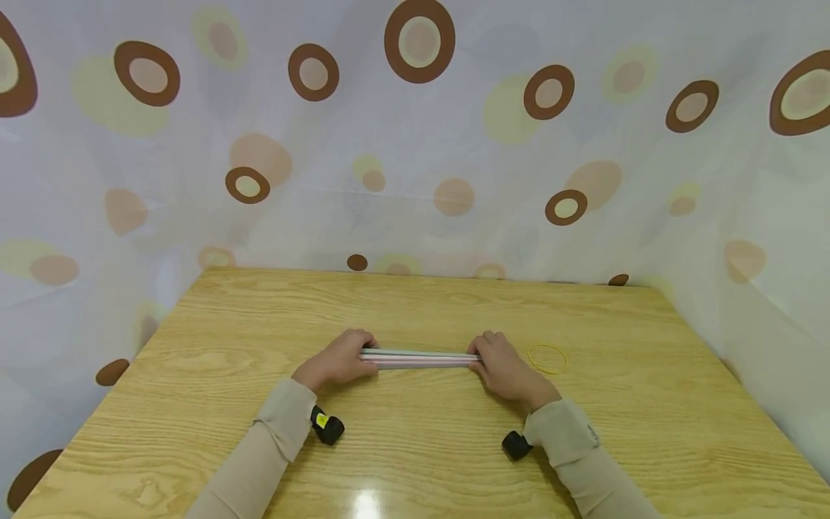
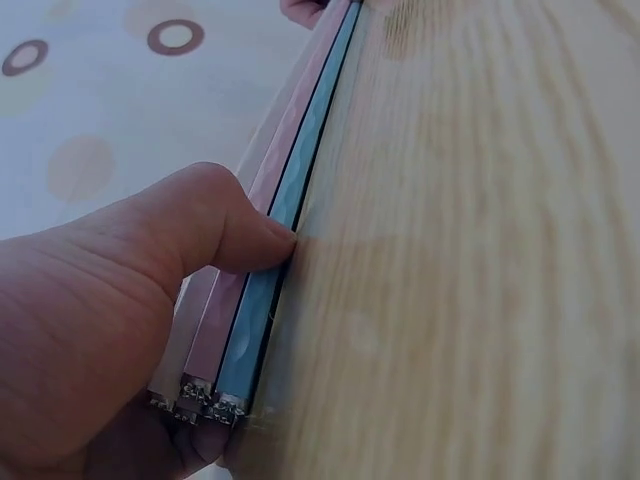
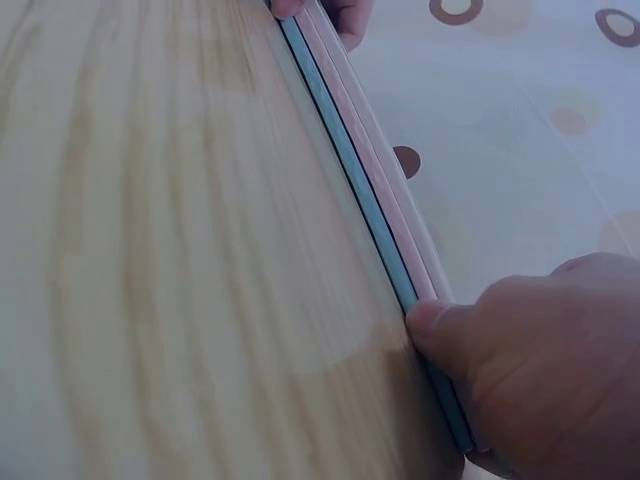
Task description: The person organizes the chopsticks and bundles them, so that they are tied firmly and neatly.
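A bundle of chopsticks in pastel colours lies lengthwise between my two hands, low over the table. My left hand grips its left end, thumb on the near side. In the left wrist view, this thumb presses a blue chopstick beside a pink chopstick; paler ones lie behind, and the ends carry ornate silver caps. My right hand pinches the narrower right end, its thumb against the blue chopstick in the right wrist view. Most fingers of both hands are hidden behind the bundle.
A yellow rubber band lies on the wooden table, just right of my right hand. A black camera sits at my left wrist and another black camera at my right. A dotted curtain surrounds the table's back and sides.
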Demonstrator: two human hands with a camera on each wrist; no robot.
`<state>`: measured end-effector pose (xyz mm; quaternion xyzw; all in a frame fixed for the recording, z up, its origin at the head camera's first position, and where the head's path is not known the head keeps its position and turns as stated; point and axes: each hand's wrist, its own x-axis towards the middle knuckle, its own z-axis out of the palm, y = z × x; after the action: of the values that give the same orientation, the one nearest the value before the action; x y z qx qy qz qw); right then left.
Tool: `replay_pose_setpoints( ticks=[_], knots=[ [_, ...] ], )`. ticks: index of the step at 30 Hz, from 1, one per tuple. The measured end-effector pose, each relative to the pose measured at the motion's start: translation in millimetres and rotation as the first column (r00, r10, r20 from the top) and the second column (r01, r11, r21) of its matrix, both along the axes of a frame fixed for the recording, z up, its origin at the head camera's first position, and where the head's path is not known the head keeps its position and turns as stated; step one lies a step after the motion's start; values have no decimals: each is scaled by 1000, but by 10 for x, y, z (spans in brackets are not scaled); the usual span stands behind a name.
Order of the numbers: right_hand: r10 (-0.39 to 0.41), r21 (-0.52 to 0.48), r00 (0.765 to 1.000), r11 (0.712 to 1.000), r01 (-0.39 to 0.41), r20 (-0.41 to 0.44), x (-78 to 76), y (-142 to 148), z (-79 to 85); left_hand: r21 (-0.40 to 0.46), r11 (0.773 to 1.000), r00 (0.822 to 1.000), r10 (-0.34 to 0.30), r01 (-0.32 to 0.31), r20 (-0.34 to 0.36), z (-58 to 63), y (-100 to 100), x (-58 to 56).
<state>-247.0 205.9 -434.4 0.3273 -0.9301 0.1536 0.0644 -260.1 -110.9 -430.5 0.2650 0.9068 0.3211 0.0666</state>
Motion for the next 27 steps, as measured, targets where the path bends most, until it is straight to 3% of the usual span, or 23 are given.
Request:
replay_pose_setpoints(
  ticks=[5,9,19,27],
  knots=[
    [-60,37,994,998,57,87,19,-19,-6,-59,998,1000,2,-2,2,26,24,11],
    [-74,43,992,997,70,102,29,-30,-4,-92,995,999,28,-26,24,36,46,18],
    [-59,63,998,996,59,-13,11,-42,-15,-34,999,997,25,-27,-67,2,43,-31],
    [-46,84,999,995,47,-16,21,-48,-32,-17,1000,999,-21,20,-27,1,33,-3]
  ],
)
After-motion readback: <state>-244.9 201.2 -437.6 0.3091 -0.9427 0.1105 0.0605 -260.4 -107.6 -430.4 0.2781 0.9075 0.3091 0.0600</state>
